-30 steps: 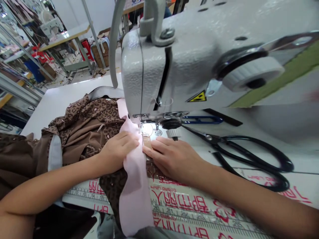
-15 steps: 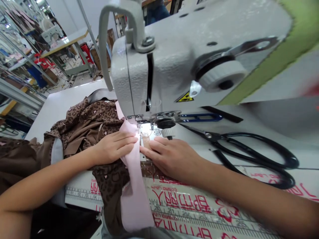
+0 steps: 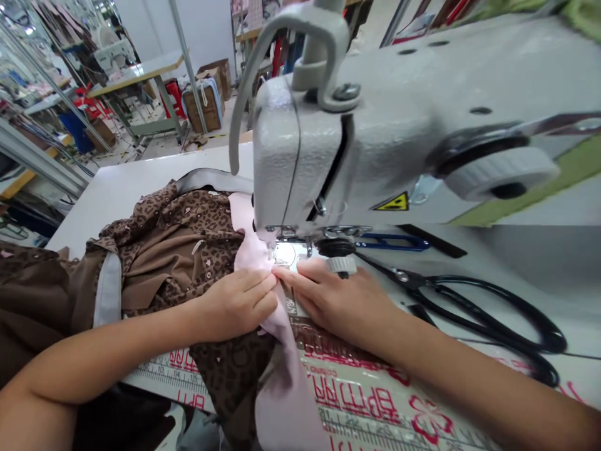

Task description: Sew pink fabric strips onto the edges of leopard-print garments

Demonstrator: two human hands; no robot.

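A grey sewing machine stands on the white table. Under its needle runs a pink fabric strip laid on a brown leopard-print garment. My left hand rests on the garment with its fingers curled and pinching the pink strip's edge just in front of the presser foot. My right hand lies flat with fingers stretched, pressing the fabric on the other side of the seam. The fingertips of both hands meet at the needle.
Large black scissors lie on the table right of my right hand. Blue thread snips sit under the machine arm. A printed ruler strip runs along the front table edge. Other work tables and boxes stand behind.
The view has shifted, so the machine sits further right. My left fingers have curled from flat into a pinch on the pink strip, and both hands have drawn closer together at the needle.
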